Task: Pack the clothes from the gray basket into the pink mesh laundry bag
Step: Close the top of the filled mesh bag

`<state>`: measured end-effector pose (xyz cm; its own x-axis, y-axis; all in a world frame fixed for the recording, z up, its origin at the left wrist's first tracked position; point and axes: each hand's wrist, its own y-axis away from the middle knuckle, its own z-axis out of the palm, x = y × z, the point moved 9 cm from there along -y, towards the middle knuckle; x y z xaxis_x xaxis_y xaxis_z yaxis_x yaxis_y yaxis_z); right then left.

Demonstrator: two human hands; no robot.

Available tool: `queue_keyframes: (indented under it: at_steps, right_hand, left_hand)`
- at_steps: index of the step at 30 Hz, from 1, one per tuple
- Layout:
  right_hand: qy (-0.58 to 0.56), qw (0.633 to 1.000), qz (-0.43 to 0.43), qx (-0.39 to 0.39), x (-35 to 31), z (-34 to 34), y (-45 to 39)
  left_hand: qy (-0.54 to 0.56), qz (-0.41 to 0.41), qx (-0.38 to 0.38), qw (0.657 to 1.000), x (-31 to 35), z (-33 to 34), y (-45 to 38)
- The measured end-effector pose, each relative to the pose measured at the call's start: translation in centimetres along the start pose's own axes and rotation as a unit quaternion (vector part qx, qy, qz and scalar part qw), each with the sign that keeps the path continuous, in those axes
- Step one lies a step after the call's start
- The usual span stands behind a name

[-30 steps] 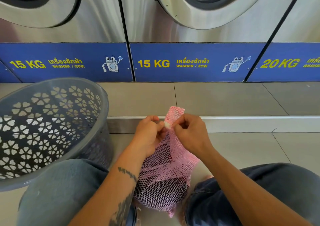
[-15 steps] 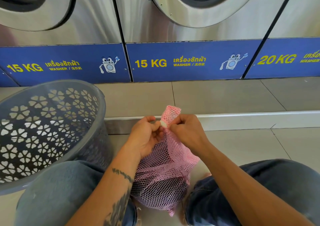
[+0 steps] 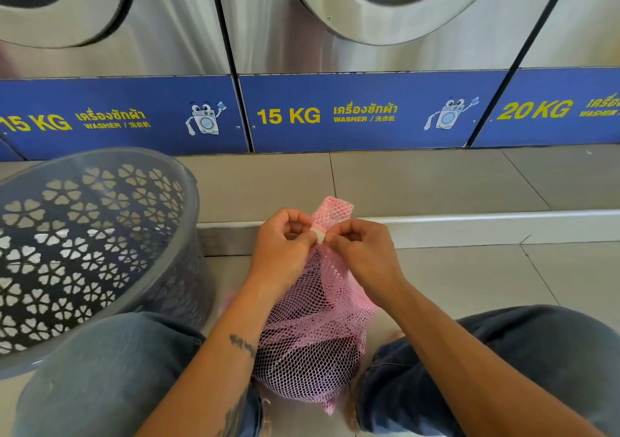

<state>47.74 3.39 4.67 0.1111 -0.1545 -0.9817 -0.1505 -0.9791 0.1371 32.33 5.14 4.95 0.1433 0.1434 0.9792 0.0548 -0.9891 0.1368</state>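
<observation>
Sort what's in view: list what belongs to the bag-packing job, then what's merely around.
Job: pink mesh laundry bag; small white cord stopper; gray plastic flower-cutout basket; left hand; right hand.

Around: steel washing machines; blue weight labels.

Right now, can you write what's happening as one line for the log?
step: closing bag | left hand: pinches white toggle | right hand: pinches toggle | pink mesh bag: stuffed, neck gathered | gray basket: beside left knee

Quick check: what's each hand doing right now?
Left hand: fingers pinch the white toggle at the bag neck.
Right hand: fingers pinch the same toggle.
</observation>
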Motion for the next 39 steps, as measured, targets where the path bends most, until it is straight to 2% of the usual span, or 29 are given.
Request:
queue_keyframes:
  at_steps: [3, 7, 12, 16, 19, 26, 31, 36, 39]
  right_hand:
    - [0.002, 0.999, -0.021, -0.030, -0.2, 0.8, 0.2]
    - [0.018, 0.999, -0.028, -0.022, 0.1, 0.6, 0.1]
    - [0.055, 0.997, -0.046, 0.022, 0.4, 0.3, 0.0]
    - [0.060, 0.997, -0.038, 0.025, 0.6, 0.0, -0.2]
    - [0.053, 0.998, -0.033, 0.009, 0.8, 0.2, -0.1]
    - [0.047, 0.997, -0.052, 0.029, 0.7, -0.1, 0.1]
    - [0.049, 0.996, -0.065, 0.032, 0.3, 0.1, 0.3]
    - [0.068, 0.994, -0.068, 0.045, 0.3, -0.4, 0.3]
    - [0.095, 0.991, -0.075, 0.055, 0.2, -0.6, 0.3]
  left_hand:
    - [0.028, -0.023, 0.004, 0.999, -0.8, -0.3, -0.3]
    - [0.058, -0.047, -0.044, 0.996, -1.3, 0.5, -0.5]
    - [-0.067, 0.043, -0.021, 0.997, -0.2, 0.3, -0.4]
    - [-0.105, 0.082, -0.005, 0.991, 0.1, 0.3, -0.2]
    - [-0.084, 0.071, 0.010, 0.994, -0.3, 0.0, -0.3]
    - [-0.024, 0.040, 0.009, 0.999, -1.1, 0.3, -0.1]
    - [0.056, -0.015, -0.009, 0.998, -2.0, 0.6, -0.1]
    - [0.030, -0.002, -0.022, 0.999, -2.0, 1.0, -0.1]
    - [-0.030, 0.028, -0.018, 0.999, -1.4, 1.0, -0.1]
